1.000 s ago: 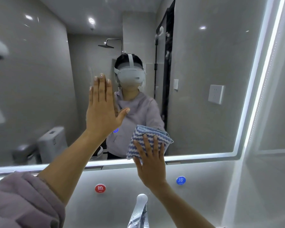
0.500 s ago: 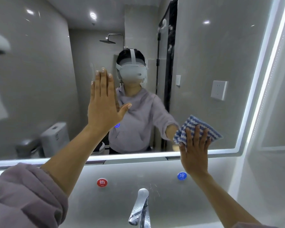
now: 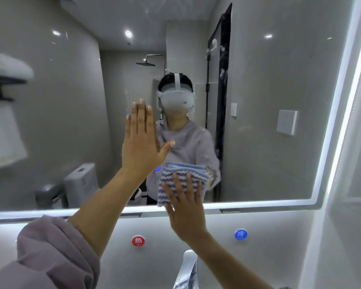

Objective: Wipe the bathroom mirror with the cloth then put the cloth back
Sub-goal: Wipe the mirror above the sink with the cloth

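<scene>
A large wall mirror [image 3: 269, 84] with a lit white border fills most of the view. My left hand [image 3: 141, 147] lies flat on the glass, fingers straight and pointing up. A blue and white striped cloth [image 3: 182, 173] is pressed against the mirror's lower middle by my right hand [image 3: 186, 207], whose straight fingers spread over it. The cloth sits just above the mirror's lit bottom edge. Part of the cloth is hidden behind my right hand.
Below the mirror, a red hot-water sticker [image 3: 138, 240] and a blue cold-water sticker [image 3: 240, 234] mark the wall. A chrome tap [image 3: 187, 270] stands at the bottom middle. The side wall [image 3: 350, 184] closes in on the right. The mirror reflects a toilet, shower head and towel rack.
My right hand slid the cloth right toward the mirror's lower right corner, then back left to the lower middle. My left hand stayed flat on the glass.
</scene>
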### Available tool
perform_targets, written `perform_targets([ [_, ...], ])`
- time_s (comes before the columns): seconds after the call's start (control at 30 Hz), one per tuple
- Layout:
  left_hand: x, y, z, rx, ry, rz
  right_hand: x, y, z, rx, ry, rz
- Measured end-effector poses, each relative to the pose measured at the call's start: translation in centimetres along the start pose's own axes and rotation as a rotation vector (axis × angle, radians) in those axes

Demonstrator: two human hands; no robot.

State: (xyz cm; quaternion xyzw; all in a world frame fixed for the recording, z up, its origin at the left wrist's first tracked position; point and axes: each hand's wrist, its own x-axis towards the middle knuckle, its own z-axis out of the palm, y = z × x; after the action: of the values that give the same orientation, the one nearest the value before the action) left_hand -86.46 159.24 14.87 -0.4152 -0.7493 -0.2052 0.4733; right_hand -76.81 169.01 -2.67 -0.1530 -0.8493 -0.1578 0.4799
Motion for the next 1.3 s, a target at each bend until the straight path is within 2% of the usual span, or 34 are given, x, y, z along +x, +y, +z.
perform_targets([
  [0.13, 0.0, -0.1, 0.2, 0.012, -0.009, 0.003, 0.4, -1.3, 0.2, -0.013, -0.015, 0.025],
  [0.37, -0.1, -0.1, 0.2, -0.005, 0.027, 0.021, 0.8, 2.2, -1.0, 0.042, 0.062, -0.024],
  [0.63, 0.1, 0.1, 0.4, -0.011, 0.069, 0.014, 1.7, 14.4, -5.7, -0.101, 0.078, 0.141],
  [0.8, 0.1, 0.0, 0.6, -0.009, 0.079, 0.02, 0.2, 20.3, -7.6, -0.138, 0.003, 0.287],
  [0.9, 0.1, 0.0, 0.6, -0.012, 0.085, 0.02, 0.1, 19.9, -7.8, -0.131, -0.027, 0.314],
  [1.07, 0.1, 0.0, 0.7, -0.018, 0.086, 0.012, 0.7, 16.2, -6.9, -0.054, 0.038, 0.386],
  [1.3, 0.1, 0.2, 0.2, -0.003, 0.04, -0.007, 1.7, 10.0, -4.7, -0.036, 0.018, 0.164],
])
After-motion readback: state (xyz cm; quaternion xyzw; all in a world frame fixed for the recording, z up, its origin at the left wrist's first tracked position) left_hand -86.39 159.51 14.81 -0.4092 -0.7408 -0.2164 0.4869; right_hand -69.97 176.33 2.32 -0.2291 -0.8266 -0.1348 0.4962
